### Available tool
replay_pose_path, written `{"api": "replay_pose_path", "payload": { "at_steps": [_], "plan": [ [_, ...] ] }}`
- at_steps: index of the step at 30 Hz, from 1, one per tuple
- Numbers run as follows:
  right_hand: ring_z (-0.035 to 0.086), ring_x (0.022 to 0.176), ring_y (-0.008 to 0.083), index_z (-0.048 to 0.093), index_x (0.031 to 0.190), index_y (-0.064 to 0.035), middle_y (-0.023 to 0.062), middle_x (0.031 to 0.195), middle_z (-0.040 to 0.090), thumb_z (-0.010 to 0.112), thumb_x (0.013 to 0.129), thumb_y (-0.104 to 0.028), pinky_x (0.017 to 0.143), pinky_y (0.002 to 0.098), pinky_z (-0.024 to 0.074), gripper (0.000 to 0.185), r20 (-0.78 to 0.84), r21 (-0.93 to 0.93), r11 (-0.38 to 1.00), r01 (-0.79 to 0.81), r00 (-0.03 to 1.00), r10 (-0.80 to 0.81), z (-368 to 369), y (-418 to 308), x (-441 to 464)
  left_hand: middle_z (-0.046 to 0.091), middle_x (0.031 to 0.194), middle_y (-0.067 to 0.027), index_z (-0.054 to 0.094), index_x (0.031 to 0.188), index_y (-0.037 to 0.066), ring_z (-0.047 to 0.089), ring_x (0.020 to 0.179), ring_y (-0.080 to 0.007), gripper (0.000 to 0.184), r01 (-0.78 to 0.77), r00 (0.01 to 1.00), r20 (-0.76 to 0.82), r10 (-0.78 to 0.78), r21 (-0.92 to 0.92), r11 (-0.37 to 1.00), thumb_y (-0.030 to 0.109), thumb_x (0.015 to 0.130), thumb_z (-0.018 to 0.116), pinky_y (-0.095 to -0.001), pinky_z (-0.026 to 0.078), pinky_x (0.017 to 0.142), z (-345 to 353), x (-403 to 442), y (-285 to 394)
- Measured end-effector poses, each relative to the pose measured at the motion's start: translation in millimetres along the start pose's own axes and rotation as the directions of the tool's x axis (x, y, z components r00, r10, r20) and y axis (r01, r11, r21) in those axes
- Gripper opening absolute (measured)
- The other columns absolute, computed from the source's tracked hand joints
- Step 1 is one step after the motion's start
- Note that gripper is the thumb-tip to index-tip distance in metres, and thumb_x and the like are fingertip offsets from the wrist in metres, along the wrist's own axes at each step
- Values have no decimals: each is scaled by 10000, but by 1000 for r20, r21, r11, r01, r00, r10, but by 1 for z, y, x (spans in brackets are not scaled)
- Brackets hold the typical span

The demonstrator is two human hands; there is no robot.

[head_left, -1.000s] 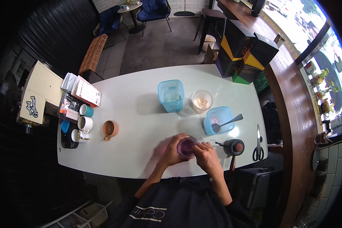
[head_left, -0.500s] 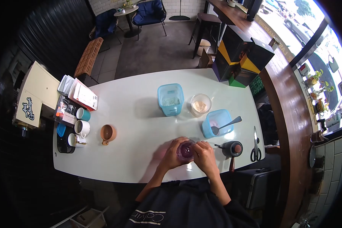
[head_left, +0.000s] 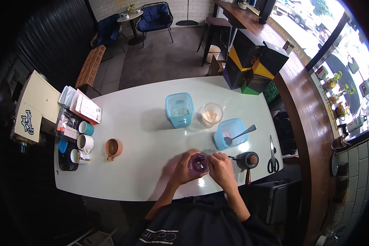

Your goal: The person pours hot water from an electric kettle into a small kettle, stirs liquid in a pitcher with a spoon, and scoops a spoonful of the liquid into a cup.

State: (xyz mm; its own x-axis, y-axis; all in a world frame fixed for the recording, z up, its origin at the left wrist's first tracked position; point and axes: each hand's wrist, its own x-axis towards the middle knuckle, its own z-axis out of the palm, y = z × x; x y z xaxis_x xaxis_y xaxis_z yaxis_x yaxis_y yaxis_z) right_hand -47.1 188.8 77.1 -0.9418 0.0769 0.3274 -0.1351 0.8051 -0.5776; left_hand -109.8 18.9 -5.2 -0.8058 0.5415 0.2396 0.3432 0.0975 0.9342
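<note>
My left hand [head_left: 183, 169] is wrapped round a clear cup [head_left: 199, 163] of purple liquid, held close to the table's front edge. Fingers closed, my right hand [head_left: 222, 169] is at the cup's right rim; whatever it may pinch is hidden. Just right of that hand stands a small dark pot [head_left: 247, 159] with a wooden handle. Beyond it, a spoon [head_left: 242, 134] leans in a blue plastic container [head_left: 218, 141]. A round clear tub [head_left: 211, 114] with pale contents and a taller blue container [head_left: 179, 117] with whitish contents are further back.
A brown cup [head_left: 113, 148] stands left on the white table [head_left: 143, 160]. Mugs [head_left: 85, 143], papers [head_left: 86, 107] and a dark tray [head_left: 66, 160] line the left end. Scissors [head_left: 273, 158] lie at the right edge. Black boxes [head_left: 254, 61] are stacked at the back right corner.
The view has shifted slightly, moving the table's things a little in the frame. The liquid's surface looks different. Both hands keep about the same place at the cup.
</note>
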Motion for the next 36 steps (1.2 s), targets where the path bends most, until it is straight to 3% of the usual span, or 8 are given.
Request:
{"api": "replay_pose_path", "payload": {
  "at_steps": [4, 8, 12, 21, 28, 32, 34, 36],
  "plan": [
    [611, 756, 347, 680, 859, -10, 130, 761, 612, 694, 815, -33, 698, 452, 487, 52, -11, 62, 998, 33, 999, -32, 9, -2, 0, 605, 1314, -160, 575, 1296, 42, 577, 1269, -347, 806, 5, 1000, 11, -5, -14, 1000, 259, 623, 962, -429, 477, 1083, -2, 0, 0],
    [614, 758, 339, 664, 843, -10, 133, 764, 616, 684, 813, -28, 715, 444, 486, 40, 100, 96, 990, 103, 989, -113, 3, -2, -2, 603, 1319, -161, 569, 1304, 39, 577, 1268, -347, 818, 82, 996, 35, -79, -105, 991, 259, 620, 960, -429, 477, 1083, 0, -2, -2],
    [617, 758, 327, 672, 849, -20, 123, 762, 621, 680, 802, -19, 730, 433, 482, 48, 185, 16, 994, 112, 976, -113, -7, 3, -4, 603, 1322, -161, 561, 1314, 41, 581, 1263, -341, 830, 27, 999, 21, -27, 14, 1000, 275, 627, 964, -427, 478, 1082, -1, 0, 2],
    [615, 763, 320, 690, 871, -27, 113, 763, 611, 710, 800, -47, 708, 422, 474, 76, 12, -66, 997, 41, 999, -40, -2, 1, -4, 609, 1316, -156, 574, 1303, 46, 582, 1267, -337, 823, 1, 1000, 9, -1, 28, 1000, 283, 624, 972, -428, 479, 1084, -1, 1, 1],
    [613, 767, 329, 695, 886, -23, 118, 781, 618, 711, 793, -30, 728, 432, 486, 95, 21, 17, 999, 42, 999, -42, -1, 1, -6, 607, 1321, -161, 573, 1308, 45, 576, 1272, -343, 824, 53, 998, 19, -54, 7, 999, 311, 633, 964, -433, 474, 1089, 0, -1, -2],
    [617, 778, 328, 696, 899, -20, 115, 795, 621, 709, 784, -16, 738, 434, 492, 116, 83, 22, 996, 84, 993, -86, -3, 0, -6, 607, 1322, -169, 571, 1309, 40, 574, 1274, -348, 825, -1, 1000, 10, 0, 41, 999, 319, 636, 959, -437, 469, 1094, -1, -1, -1],
    [619, 781, 327, 696, 905, -19, 114, 799, 622, 710, 781, -15, 737, 432, 491, 125, 75, 30, 995, 93, 993, -95, -3, -1, -7, 576, 1376, -144, 540, 1368, 40, 597, 1255, -288, 896, -45, 999, 30, 41, 133, 990, 227, 610, 980, -403, 519, 1040, -2, -1, -4],
    [622, 786, 326, 698, 926, -18, 113, 808, 631, 715, 780, -16, 738, 432, 492, 147, 94, 34, 995, 96, 991, -99, -3, 1, -10, 575, 1381, -147, 547, 1365, 40, 593, 1262, -297, 896, -53, 998, 26, 50, 144, 988, 230, 604, 981, -410, 514, 1046, -3, 0, -5]
  ]
}}
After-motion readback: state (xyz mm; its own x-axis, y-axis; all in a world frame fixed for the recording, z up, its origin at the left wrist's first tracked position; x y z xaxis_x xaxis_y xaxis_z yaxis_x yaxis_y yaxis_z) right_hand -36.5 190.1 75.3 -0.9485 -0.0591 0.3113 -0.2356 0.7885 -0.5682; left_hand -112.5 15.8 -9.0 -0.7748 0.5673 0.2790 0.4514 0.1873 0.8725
